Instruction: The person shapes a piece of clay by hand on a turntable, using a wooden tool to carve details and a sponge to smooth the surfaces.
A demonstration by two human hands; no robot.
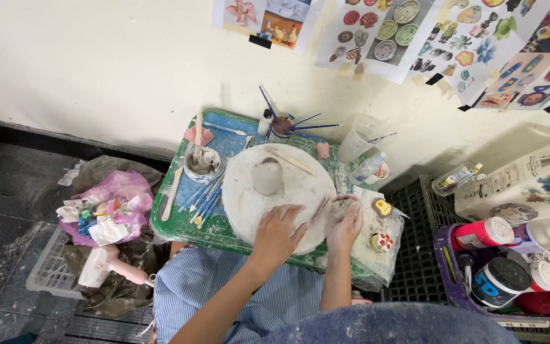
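Note:
A round white board lies on a green tray-table in front of me. On it stands a small grey clay cup, and a flat wooden stick lies behind it. My left hand rests flat on the board's near edge, fingers spread, holding nothing. At the board's right edge, my right hand presses on a lump of grey clay, clay smeared over the fingers.
A bowl of slip, blue-handled brushes, a brush jar, plastic cups and a small bottle crowd the tray. Painted figurines sit right. A purple basket holds paint jars. A hairdryer lies left.

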